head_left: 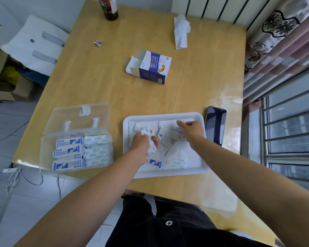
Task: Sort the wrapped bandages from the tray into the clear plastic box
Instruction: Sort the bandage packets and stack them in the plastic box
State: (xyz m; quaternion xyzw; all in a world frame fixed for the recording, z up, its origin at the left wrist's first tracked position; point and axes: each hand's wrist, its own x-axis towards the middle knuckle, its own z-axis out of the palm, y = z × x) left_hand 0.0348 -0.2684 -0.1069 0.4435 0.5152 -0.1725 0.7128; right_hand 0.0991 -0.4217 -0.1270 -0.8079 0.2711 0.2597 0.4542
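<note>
both forearms reach over the white tray [202, 168], the left hand [143, 141] gripping a bundle of wrapped bandages [151, 140], the right hand [192, 130] pinching one wrapper [168, 124].

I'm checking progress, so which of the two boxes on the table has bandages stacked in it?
The clear plastic box left of the tray, with rows of wrapped bandages inside. The cardboard box farther back lies with flaps open.

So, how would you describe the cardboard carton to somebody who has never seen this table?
Start at the wooden table; beyond the white tray, near the table's middle, lies a small cardboard carton. Its blue-and-white print and open end flaps set it apart from the clear plastic box at left.
</note>
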